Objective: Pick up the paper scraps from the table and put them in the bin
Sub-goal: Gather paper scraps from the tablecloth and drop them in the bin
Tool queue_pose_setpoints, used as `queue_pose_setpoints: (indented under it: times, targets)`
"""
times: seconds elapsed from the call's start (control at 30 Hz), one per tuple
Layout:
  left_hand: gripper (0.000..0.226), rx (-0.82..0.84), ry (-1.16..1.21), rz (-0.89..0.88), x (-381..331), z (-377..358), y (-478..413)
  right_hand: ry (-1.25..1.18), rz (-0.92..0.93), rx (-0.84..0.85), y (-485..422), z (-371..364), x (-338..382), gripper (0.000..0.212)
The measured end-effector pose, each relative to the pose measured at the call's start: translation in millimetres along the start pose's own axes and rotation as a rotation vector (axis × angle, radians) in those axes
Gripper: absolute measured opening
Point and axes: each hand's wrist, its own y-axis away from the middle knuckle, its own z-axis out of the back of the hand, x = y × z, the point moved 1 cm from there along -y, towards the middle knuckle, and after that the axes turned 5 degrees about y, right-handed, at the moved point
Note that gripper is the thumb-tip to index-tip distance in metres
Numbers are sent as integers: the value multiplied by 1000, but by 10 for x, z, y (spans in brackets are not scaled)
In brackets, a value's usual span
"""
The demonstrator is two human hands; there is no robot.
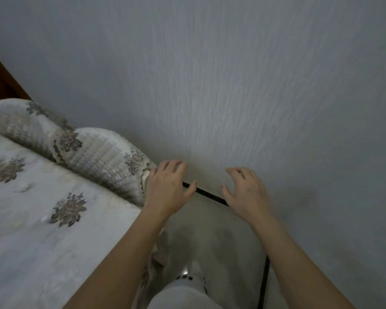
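Our left hand (pixel 165 188) and right hand (pixel 245 192) hover, fingers spread, empty; no light, flimsy scraps lie near our fingertips to pinch.

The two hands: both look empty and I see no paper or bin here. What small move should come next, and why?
Probably turn the head to look for the table. The left hand and right hand are open and empty, facing only wall beside a bed; no scraps or bin show.
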Motion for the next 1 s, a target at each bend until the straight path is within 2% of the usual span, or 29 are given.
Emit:
queue_pose_setpoints:
  times: [0.2, 0.43, 0.63, 1.0]
  targets:
    - [57, -36, -3, 61, 405, -65, -826, -15, 86, 0, -1038, -209, 67, 47]
    - [58, -44, -43, 182, 892, -114, -1360, -61, 213, 35, -1945, -531, 319, 48]
    - [56, -91, -84, 362, 1427, -168, -1689, -119, 374, 90, -2761, -947, 674, 47]
    - [53, -184, -221, 746, 2448, -49, -2460, -266, 800, 169, -4625, -1656, 1738, 45]
